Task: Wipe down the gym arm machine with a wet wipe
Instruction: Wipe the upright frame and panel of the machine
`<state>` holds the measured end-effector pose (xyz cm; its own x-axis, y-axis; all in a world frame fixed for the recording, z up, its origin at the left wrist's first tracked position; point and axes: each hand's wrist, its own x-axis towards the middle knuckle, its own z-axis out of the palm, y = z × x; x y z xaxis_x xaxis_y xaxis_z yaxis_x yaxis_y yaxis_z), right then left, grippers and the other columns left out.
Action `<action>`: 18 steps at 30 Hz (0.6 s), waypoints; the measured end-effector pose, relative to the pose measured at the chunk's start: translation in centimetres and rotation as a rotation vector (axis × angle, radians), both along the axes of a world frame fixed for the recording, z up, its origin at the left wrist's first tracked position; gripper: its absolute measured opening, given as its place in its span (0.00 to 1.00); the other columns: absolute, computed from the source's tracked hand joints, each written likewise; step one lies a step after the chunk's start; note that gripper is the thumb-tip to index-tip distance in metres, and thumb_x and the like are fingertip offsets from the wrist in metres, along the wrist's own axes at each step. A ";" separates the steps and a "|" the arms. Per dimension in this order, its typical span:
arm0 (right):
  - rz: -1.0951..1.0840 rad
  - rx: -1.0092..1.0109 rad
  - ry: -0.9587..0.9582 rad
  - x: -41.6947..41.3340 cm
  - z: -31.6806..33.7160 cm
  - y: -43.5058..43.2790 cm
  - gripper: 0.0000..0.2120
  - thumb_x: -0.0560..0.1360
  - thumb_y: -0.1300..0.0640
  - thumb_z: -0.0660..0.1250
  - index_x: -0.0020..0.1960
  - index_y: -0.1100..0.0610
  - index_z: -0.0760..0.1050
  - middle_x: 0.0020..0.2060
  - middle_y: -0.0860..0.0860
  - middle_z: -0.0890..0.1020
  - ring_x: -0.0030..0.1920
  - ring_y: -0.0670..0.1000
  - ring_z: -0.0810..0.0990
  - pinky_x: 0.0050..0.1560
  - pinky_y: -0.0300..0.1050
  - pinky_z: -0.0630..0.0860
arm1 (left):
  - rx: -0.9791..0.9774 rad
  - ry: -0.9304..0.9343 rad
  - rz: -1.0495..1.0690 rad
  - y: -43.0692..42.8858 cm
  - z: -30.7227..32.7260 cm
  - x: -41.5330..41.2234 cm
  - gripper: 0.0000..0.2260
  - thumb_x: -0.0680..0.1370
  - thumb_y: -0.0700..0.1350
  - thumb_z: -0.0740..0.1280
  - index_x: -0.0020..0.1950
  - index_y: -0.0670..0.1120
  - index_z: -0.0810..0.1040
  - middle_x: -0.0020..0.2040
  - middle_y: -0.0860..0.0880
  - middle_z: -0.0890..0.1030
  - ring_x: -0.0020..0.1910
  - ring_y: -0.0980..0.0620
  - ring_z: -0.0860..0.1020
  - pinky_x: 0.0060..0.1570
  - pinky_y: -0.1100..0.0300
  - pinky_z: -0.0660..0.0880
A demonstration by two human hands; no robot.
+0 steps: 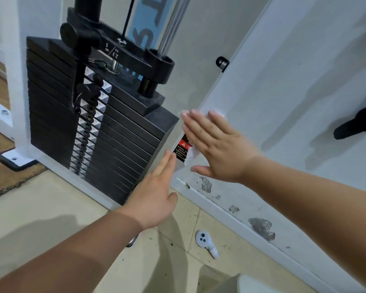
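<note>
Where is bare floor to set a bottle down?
The pale tiles left of the left hand, below the weight stack, are bare. It's crowded between stack and white frame, where the right hand presses the wipe; a white gadget lies beneath.

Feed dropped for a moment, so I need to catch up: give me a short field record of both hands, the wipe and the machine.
right hand: flat, fingers straight, pressing the wet wipe onto the white frame
wet wipe: white, mostly hidden under that palm
left hand: open, empty, fingertips beside the warning sticker
weight stack: black, left of both hands
floor: small white handheld device lying there
</note>
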<state>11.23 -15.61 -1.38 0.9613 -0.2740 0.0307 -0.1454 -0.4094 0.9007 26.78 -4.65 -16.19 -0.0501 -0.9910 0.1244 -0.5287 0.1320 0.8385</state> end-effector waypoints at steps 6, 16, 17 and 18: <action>0.122 -0.054 -0.019 0.1 5.0 -1.3 0.41 0.82 0.32 0.50 0.84 0.59 0.50 0.83 0.56 0.54 0.83 0.57 0.52 0.82 0.56 0.47 | 0.047 -0.011 0.018 -0.1 1.0 0.0 0.41 0.81 0.48 0.62 0.78 0.66 0.33 0.78 0.68 0.32 0.61 0.46 0.76 0.58 0.52 0.74; 0.150 -0.090 -0.084 -0.4 6.3 -1.6 0.42 0.82 0.31 0.50 0.83 0.60 0.52 0.83 0.56 0.56 0.83 0.57 0.54 0.82 0.58 0.47 | -0.194 -0.040 0.130 -0.8 6.2 -1.3 0.41 0.81 0.49 0.65 0.81 0.61 0.36 0.82 0.59 0.38 0.81 0.49 0.50 0.78 0.46 0.57; 0.164 -0.097 -0.087 -0.4 7.5 -1.8 0.42 0.82 0.31 0.50 0.83 0.60 0.52 0.83 0.56 0.56 0.82 0.57 0.54 0.82 0.57 0.47 | -0.231 -0.047 0.142 -1.2 7.6 -1.4 0.41 0.81 0.49 0.65 0.81 0.60 0.37 0.82 0.59 0.37 0.81 0.50 0.49 0.78 0.45 0.55; 0.177 -0.111 -0.095 -0.3 8.6 -1.9 0.42 0.81 0.31 0.50 0.83 0.60 0.53 0.82 0.56 0.57 0.82 0.57 0.55 0.82 0.57 0.47 | -0.270 -0.050 0.159 -1.5 9.0 -1.5 0.41 0.81 0.48 0.65 0.81 0.60 0.38 0.82 0.59 0.38 0.81 0.50 0.49 0.79 0.45 0.53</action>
